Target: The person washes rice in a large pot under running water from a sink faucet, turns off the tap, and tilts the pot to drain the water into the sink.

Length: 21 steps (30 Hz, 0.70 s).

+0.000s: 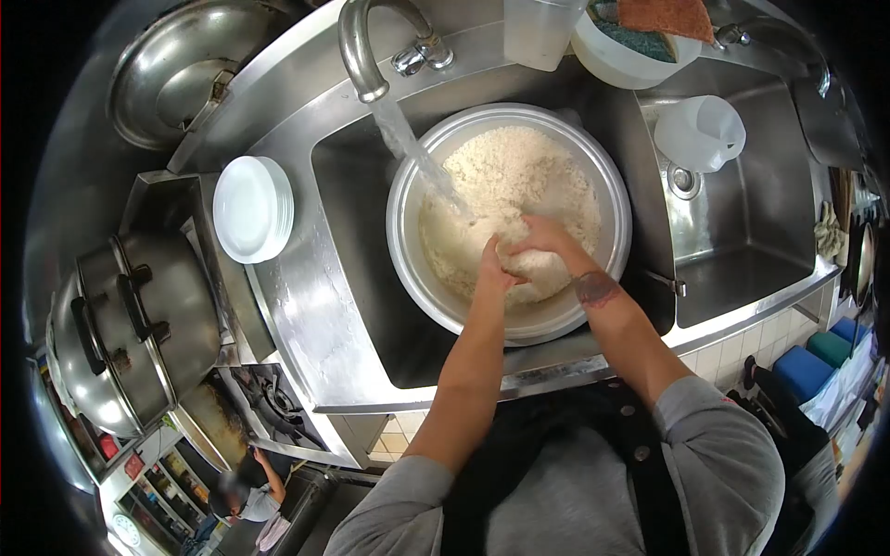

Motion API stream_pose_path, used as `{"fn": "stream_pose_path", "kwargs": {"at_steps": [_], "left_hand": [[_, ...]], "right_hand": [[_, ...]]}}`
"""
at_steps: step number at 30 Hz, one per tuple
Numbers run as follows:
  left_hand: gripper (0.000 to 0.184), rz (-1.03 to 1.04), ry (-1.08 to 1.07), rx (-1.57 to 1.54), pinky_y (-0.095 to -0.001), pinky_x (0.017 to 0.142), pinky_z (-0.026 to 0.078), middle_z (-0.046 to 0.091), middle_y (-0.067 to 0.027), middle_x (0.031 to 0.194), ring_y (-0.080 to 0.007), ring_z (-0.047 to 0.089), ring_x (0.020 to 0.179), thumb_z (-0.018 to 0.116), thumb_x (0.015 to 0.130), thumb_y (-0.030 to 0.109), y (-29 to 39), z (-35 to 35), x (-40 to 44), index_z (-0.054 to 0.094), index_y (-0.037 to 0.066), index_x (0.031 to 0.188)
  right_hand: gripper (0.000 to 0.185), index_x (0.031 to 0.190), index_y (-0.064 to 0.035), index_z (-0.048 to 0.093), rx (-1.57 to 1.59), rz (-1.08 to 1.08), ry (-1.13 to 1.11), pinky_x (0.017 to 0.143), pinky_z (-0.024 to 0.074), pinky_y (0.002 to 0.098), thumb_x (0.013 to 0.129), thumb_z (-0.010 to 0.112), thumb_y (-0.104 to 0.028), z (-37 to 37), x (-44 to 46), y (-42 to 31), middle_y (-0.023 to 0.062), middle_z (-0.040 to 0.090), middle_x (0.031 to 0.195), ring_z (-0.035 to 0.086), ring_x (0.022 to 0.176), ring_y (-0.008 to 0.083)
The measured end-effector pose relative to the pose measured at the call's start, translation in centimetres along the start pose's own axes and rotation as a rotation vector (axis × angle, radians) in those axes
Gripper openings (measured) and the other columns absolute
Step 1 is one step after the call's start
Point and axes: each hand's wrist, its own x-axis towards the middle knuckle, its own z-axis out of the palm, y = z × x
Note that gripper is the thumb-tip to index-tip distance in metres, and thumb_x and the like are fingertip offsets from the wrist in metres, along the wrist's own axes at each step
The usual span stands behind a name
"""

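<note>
A large round metal pot (405, 250) stands in the left sink basin, holding pale raw rice (519, 167) in cloudy water. Both of my hands are in the pot, close together and facing each other, with a clump of rice between them. My left hand (497, 269) is at the lower middle of the rice, its fingers curved and partly covered. Just right of it, my right hand (545, 236) cups the rice with bent fingers. Water (413, 153) pours from the curved faucet (366, 69) into the pot, left of my hands.
A stack of white plates (252, 209) sits on the left counter. In the right basin (732, 232) lies a translucent plastic jug (700, 132). Behind the sink is a white tub (607, 57) with scrubbing pads. Lidded metal cookware (139, 324) and another person (255, 500) are at lower left.
</note>
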Motion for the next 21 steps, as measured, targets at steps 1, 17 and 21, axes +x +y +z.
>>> {"fn": "stream_pose_path", "kwargs": {"at_steps": [1,17,21], "left_hand": [[0.071,0.018,0.108,0.042,-0.061,0.094,0.026,0.028,-0.0202,0.136,-0.0396,0.035,0.119,0.056,0.081,0.046,0.2,1.0,-1.1,0.03,0.009,0.136],[0.029,0.969,0.357,1.121,-0.0411,0.078,0.046,0.061,-0.0209,0.096,-0.0368,0.058,0.094,0.056,0.074,0.014,8.5,-1.5,1.9,0.062,0.0,0.098],[0.038,1.072,0.646,1.463,-0.042,0.093,0.038,0.051,-0.0222,0.119,-0.0357,0.048,0.112,0.057,0.077,0.022,6.4,-3.0,1.5,0.057,0.0,0.109]], "right_hand": [[0.096,0.126,0.0064,0.042,-0.003,-0.032,-0.039,0.098,0.0362,0.0345,0.052,0.081,-0.039,0.9,0.0,-0.3,0.0255,0.049,0.123,0.046,0.116,0.0341],[0.045,0.091,-0.0047,0.066,-0.53,-0.263,0.21,0.081,0.0455,0.0424,0.063,0.076,-0.038,-7.1,2.2,-9.6,0.0189,0.059,0.104,0.056,0.099,0.0303],[0.054,0.108,-0.0097,0.061,-0.582,-0.399,0.392,0.092,0.0392,0.0436,0.064,0.075,-0.036,-8.9,3.9,-7.1,0.0176,0.045,0.127,0.04,0.119,0.0291]]}}
